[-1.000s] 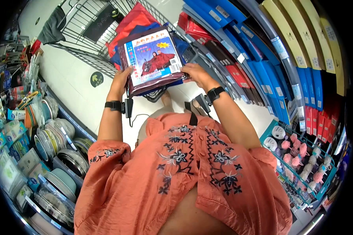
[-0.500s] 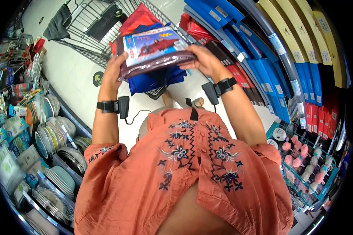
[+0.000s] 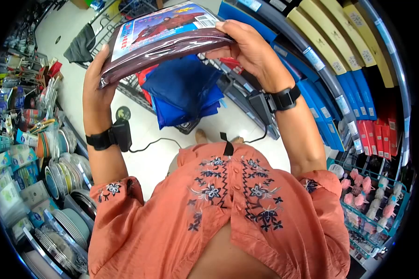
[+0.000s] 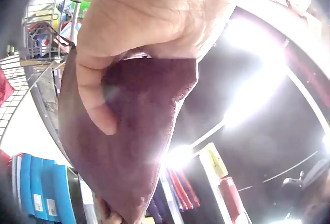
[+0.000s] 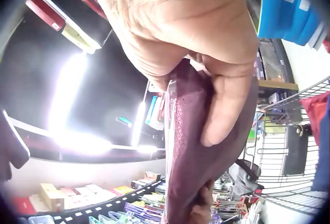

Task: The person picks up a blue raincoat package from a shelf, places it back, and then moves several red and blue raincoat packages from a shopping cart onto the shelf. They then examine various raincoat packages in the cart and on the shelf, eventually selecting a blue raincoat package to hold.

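Both hands grip a packaged maroon raincoat (image 3: 158, 58) in shiny clear plastic, held raised and tilted over the cart. Its printed card shows people in a red poncho and a barcode. My left hand (image 3: 97, 79) holds the left end, and my right hand (image 3: 253, 49) has the right end, thumb on top. In the left wrist view, fingers of the left hand (image 4: 149, 18) curl over the plain maroon underside (image 4: 134, 110). The right wrist view has the right hand (image 5: 185, 23) wrapped around the package edge (image 5: 191, 115). Below the package lie blue packets (image 3: 184, 88).
A wire shopping cart (image 3: 132, 95) stands ahead, with a grey cloth (image 3: 80, 44) over its far left side. Shelves at right hold blue boxes (image 3: 319, 114), yellow boxes (image 3: 330, 37) and a basket of pink items (image 3: 358, 186). Stacked plates (image 3: 70, 225) and packaged goods fill the left shelves.
Both hands have lifted the raincoat package up and closer, tilting it so its near edge faces me. More of the blue packets beneath it now shows.
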The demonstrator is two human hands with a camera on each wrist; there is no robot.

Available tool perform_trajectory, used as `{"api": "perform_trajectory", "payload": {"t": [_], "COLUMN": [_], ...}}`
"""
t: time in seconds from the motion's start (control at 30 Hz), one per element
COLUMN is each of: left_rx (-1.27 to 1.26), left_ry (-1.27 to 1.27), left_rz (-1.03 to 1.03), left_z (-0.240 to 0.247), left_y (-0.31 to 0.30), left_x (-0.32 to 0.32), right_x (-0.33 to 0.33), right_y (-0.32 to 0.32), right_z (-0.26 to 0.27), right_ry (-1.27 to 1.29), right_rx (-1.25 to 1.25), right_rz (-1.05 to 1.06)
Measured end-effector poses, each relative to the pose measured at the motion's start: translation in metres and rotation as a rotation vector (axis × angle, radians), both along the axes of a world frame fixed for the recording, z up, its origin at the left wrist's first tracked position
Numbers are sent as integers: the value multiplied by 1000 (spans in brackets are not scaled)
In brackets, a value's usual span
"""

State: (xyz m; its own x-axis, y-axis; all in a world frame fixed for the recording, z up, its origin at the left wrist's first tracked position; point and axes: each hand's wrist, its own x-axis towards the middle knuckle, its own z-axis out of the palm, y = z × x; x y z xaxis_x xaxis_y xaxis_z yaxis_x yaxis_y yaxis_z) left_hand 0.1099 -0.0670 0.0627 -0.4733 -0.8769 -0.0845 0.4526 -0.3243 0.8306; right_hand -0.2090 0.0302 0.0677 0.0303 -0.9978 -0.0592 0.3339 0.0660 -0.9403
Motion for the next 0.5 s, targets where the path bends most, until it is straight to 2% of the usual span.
{"api": "perform_trajectory", "payload": {"t": [0.03, 0.07, 0.1, 0.13, 0.17, 0.2, 0.27, 0.3, 0.43, 0.5], "left_rx": [-157, -787, -1310, -1220, -739, -195, -179, -287, -487, -497], "left_ry": [64, -392, -876, -836, -424, -13, 21, 44, 117, 129], "left_rz": [-52, 66, 441, 395, 126, 53, 193, 111, 20, 111], "left_z": [-8, -1, 6, 13, 24, 37, 73, 83, 134, 149], "left_y": [2, 14, 26, 32, 25, 19, 36, 34, 41, 45], "left_x": [12, 13, 12, 11, 6, 1, -18, -20, -36, -44], "right_x": [-1, -3, 0, 6, 3, 3, 0, -2, -6, -10], "right_y": [3, 7, 21, 31, 27, 29, 33, 38, 60, 72], "right_z": [9, 12, 31, 54, 45, 57, 80, 91, 151, 178], "right_ry": [15, 42, 104, 210, 126, 105, 99, 112, 200, 251], "right_rx": [-37, -67, -98, -67, -157, -110, -109, -121, -273, -348], "right_rz": [7, -14, -3, -28, -91, -112, -117, -91, -142, -163]}}
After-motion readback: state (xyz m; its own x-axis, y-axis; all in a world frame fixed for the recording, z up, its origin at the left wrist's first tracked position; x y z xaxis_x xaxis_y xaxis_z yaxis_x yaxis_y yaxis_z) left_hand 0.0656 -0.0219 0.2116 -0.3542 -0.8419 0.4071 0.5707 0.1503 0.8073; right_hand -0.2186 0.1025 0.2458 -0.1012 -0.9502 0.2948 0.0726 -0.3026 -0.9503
